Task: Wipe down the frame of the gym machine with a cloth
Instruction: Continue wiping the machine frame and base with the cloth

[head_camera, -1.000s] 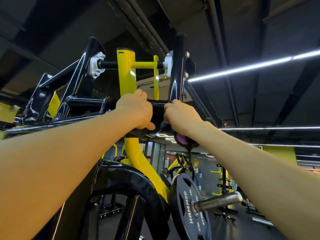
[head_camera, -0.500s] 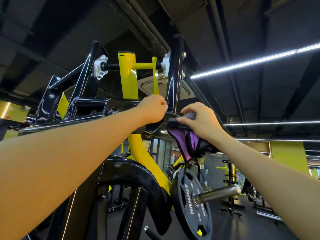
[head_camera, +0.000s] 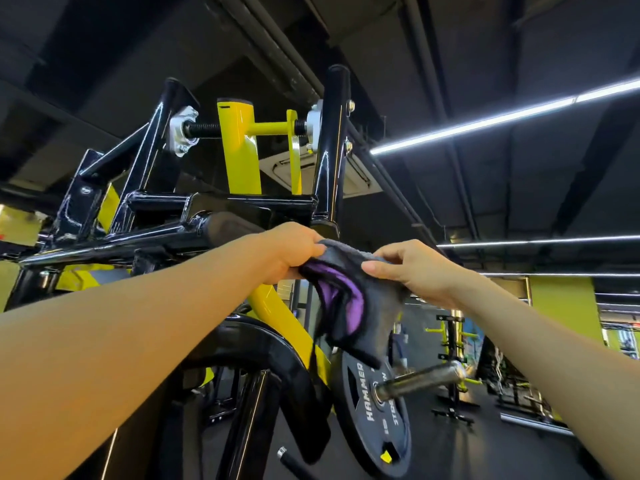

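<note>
Both arms were stretched up and forward, because the part of the frame (head_camera: 221, 206) being tended sat high, just under the yellow upright (head_camera: 239, 150) and the black post (head_camera: 332, 140) beside it. The cloth (head_camera: 356, 299), grey outside with a purple inner face, was held between the two hands just below the black crossbar and apart from the metal. The left hand (head_camera: 291, 251) had its fingers curled round one edge of it. The right hand (head_camera: 412, 268) pinched the opposite edge between thumb and fingertips. The rest sagged in loose folds between and below them, which looked to me like someone opening or refolding it to find a fresh face. I judged that no wiping was happening just then. Below, a black weight plate (head_camera: 374, 410) sat on its steel peg (head_camera: 419, 379), directly under the dangling corner. The glossy black tubes to the left showed streaky highlights, though whether those were dust or reflections I could not tell.
</note>
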Motion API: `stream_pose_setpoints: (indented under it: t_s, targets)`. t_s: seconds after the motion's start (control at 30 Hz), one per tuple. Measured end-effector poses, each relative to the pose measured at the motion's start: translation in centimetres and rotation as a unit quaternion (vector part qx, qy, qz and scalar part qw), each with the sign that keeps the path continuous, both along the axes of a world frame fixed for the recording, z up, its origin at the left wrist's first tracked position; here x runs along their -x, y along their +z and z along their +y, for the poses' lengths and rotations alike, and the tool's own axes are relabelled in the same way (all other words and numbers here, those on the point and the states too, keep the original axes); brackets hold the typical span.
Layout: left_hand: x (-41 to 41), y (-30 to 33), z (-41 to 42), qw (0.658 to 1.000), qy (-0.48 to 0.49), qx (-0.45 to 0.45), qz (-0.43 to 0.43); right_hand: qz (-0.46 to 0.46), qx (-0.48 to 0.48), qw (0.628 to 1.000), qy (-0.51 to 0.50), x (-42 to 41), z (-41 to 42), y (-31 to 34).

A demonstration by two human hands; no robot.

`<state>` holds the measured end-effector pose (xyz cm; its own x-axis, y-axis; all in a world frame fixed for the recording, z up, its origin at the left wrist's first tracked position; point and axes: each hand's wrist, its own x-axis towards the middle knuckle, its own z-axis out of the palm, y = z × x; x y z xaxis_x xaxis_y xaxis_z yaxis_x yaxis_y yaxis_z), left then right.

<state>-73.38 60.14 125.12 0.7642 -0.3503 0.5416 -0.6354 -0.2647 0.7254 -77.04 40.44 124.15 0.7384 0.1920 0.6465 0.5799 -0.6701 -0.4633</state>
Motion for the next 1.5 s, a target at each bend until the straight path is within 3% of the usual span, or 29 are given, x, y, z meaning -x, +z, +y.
stream_pose_setpoints:
  t_s: [0.1, 0.17, 0.27, 0.33, 0.4, 0.5, 0.57, 0.67, 0.73, 0.8, 0.9, 1.0, 1.07, 1.13, 1.17, 1.23, 1.3, 1.37, 1.5]
  targets:
    - [0.0, -0.4, 0.1, 0.996, 0.018, -0.083, -0.023, 0.038, -0.049, 0.998, -0.019, -0.1, -0.8, -0.3]
    - [-0.3, -0.7, -0.2, 0.983, 0.070, -0.141, -0.093, 0.060, -0.100, 0.992, -0.051, -0.4, -0.9, -0.3]
    - [-0.1, -1.4, -0.9, 0.978, 0.078, -0.136, -0.135, 0.089, -0.169, 0.976, -0.105, -1.1, -0.7, -0.3]
    - [0.3, -2.0, -1.4, 0.994, 0.003, -0.109, -0.017, 0.097, -0.203, 0.968, -0.112, -1.4, -0.2, -0.4]
    - [0.3, -2.8, -1.8, 0.986, -0.062, -0.090, 0.123, 0.115, -0.249, 0.959, -0.067, -1.7, 0.3, -0.5]
    - [0.0, -3.6, -2.4, 0.962, -0.155, 0.025, 0.221, 0.133, -0.303, 0.942, 0.048, -1.6, 1.4, -0.2]
    - [-0.1, -3.6, -3.1, 0.958, -0.162, 0.088, 0.218, 0.076, -0.277, 0.957, 0.033, -1.5, 2.1, 0.4]
    - [-0.4, -2.6, -3.9, 0.967, -0.097, 0.141, 0.189, -0.090, -0.176, 0.977, -0.077, -1.5, 2.8, 1.3]
    - [-0.4, -1.4, -3.7, 0.970, -0.044, 0.171, 0.168, -0.225, -0.128, 0.954, -0.151, -1.7, 2.9, 1.2]
    - [-0.2, 0.1, -3.2, 0.969, -0.009, 0.190, 0.157, -0.321, -0.097, 0.932, -0.139, -1.1, 3.4, 0.1]
    - [0.7, 2.3, -2.6, 0.962, -0.007, 0.232, 0.145, -0.298, 0.053, 0.949, -0.091, -1.1, 4.9, -1.3]
    - [1.3, 3.9, -2.0, 0.964, -0.055, 0.236, 0.110, -0.330, 0.061, 0.938, -0.082, -2.1, 5.6, -0.3]
    - [1.8, 4.7, -0.8, 0.977, -0.044, 0.204, 0.048, -0.358, 0.059, 0.927, -0.090, -2.8, 5.9, 1.1]
    - [2.1, 5.4, 1.0, 0.995, 0.065, 0.043, -0.068, -0.391, 0.049, 0.910, -0.132, -3.8, 5.9, 2.7]
    - [1.8, 5.7, 2.1, 0.976, 0.154, -0.062, -0.139, -0.409, 0.046, 0.897, -0.160, -4.3, 6.0, 3.4]
    - [0.9, 5.9, 4.6, 0.887, 0.305, -0.220, -0.267, -0.421, 0.063, 0.881, -0.209, -5.5, 6.5, 4.5]
    - [0.0, 5.1, 6.7, 0.820, 0.376, -0.289, -0.319, -0.409, 0.194, 0.843, -0.290, -7.4, 7.1, 5.1]
    - [-0.5, 4.0, 7.8, 0.788, 0.404, -0.313, -0.342, -0.401, 0.321, 0.794, -0.324, -9.8, 7.8, 5.7]
    - [-1.6, 3.8, 8.1, 0.766, 0.408, -0.330, -0.371, -0.350, 0.286, 0.843, -0.293, -11.3, 10.9, 9.8]
